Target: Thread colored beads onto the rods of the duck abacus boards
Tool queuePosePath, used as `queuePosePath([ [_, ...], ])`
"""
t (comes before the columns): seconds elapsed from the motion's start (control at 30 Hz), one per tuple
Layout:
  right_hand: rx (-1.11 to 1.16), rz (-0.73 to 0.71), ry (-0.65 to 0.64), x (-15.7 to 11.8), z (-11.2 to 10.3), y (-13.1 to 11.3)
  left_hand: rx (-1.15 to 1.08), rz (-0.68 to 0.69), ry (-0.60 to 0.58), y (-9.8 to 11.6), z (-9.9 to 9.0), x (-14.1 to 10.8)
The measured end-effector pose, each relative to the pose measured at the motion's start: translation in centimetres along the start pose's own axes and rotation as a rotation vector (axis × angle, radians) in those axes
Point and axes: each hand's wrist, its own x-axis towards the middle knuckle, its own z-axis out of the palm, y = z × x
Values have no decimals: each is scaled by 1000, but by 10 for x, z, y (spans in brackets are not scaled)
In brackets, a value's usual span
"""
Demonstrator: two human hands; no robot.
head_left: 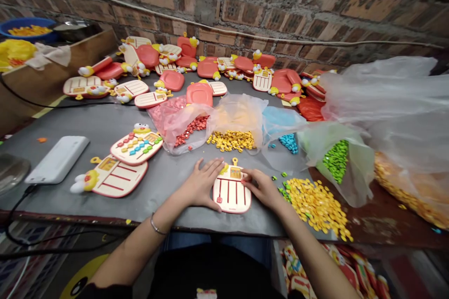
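Grey tabletop [105, 126]: white power bank [57, 160] with cable; unbeaded duck board [112, 175], just beside a beaded abacus board [136, 145]. Bagged red beads [191, 127], yellow beads [231, 140], blue beads [288, 143], farther off. Left hand [200, 184]: fingers apart, palm down, touching the left edge of a bare red-rimmed board [231, 191], which lies flat near the tabletop's front edge. Right hand [261, 189]: fingers together at that board's upper right; anything held is hidden. Loose yellow beads [317, 208] and green beads [336, 161], rightmost.
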Motion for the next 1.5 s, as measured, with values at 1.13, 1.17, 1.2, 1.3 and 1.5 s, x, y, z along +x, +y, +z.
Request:
queuePosePath([
  [1.13,202,-242,62,114,3,-42,18,13,-10,-3,7,-1],
  [1.17,197,-203,99,96,-6,-38,11,14,-2,-3,7,-1],
  [1.2,175,-163,126,80,-13,-33,3,12,9,-2,7,-1],
  [1.3,19,-98,148,43,-16,-18,-6,-2,28,0,6,-2],
  [1.5,-351,-87,112,22,1,-3,2,-36,24,3,3,-1],
])
